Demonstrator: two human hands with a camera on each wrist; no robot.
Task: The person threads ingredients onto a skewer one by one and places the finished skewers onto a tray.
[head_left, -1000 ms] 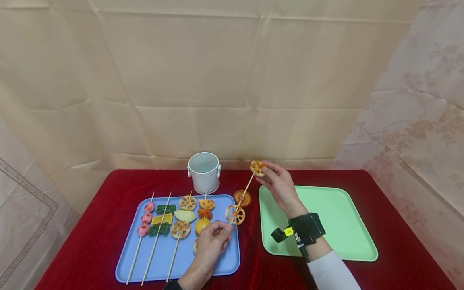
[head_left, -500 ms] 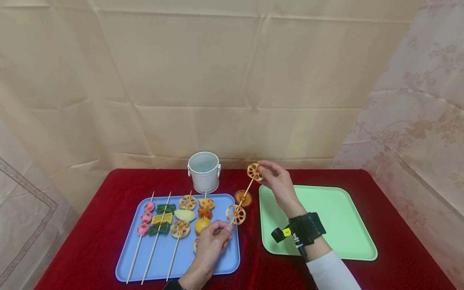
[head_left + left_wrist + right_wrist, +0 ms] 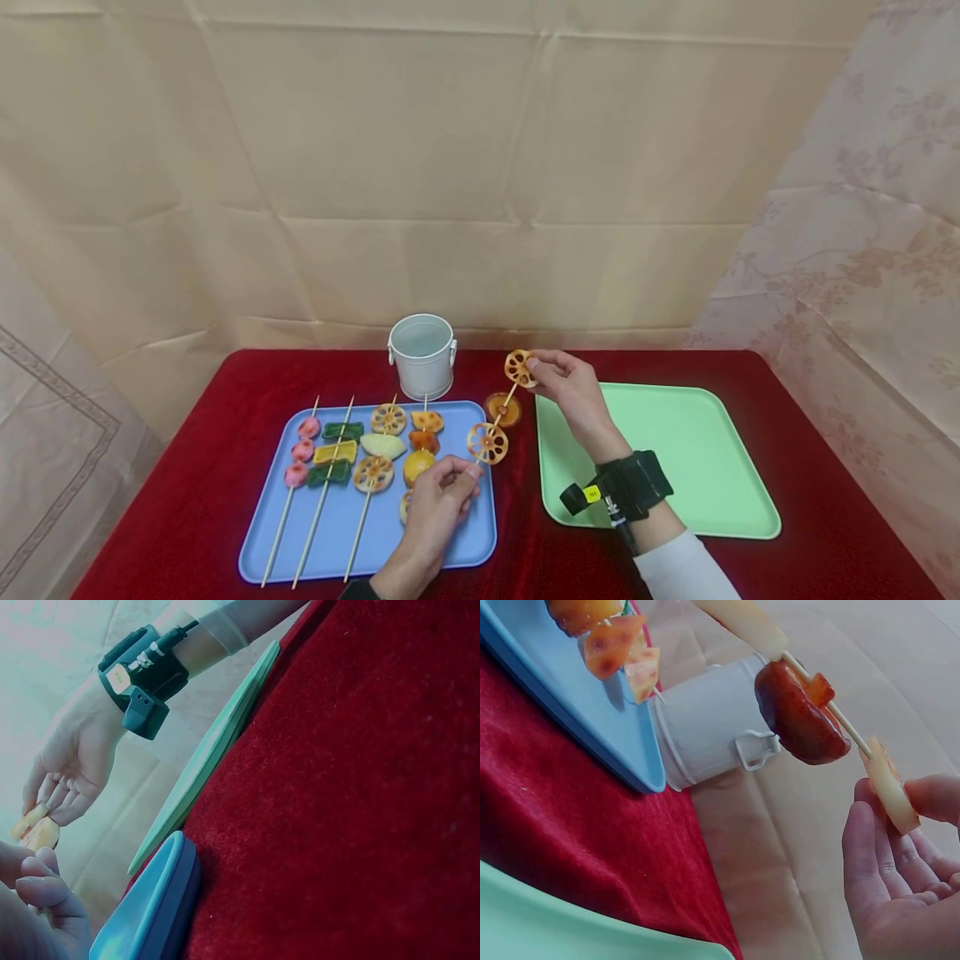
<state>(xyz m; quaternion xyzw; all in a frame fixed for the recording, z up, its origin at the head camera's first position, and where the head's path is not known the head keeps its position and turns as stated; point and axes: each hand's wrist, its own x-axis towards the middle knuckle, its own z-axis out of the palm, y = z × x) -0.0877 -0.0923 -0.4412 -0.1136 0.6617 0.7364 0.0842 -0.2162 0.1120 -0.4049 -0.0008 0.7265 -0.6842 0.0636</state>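
Note:
My left hand (image 3: 435,508) pinches a bamboo skewer (image 3: 509,392) low down and holds it slanting up to the right. Threaded on it are a lotus root slice (image 3: 487,445) and, above that, a glossy brown piece (image 3: 791,720) with a small orange bit at its middle. At the upper end, my right hand (image 3: 573,396) pinches another lotus root slice (image 3: 517,368) between thumb and fingers. The stick's tip meets this slice in the right wrist view; I cannot tell how far it enters. The skewer's lower end is hidden by the left hand.
A blue tray (image 3: 255,562) holds several food skewers side by side, partly under the left hand. Behind it stands a small white bucket (image 3: 423,367). At the right, a green tray (image 3: 697,467) lies beneath the right forearm on the red cloth (image 3: 187,483).
My right hand has come down and slightly left, bringing its lotus root slice lower along the skewer's upper end. My left hand and the skewer have stayed nearly still.

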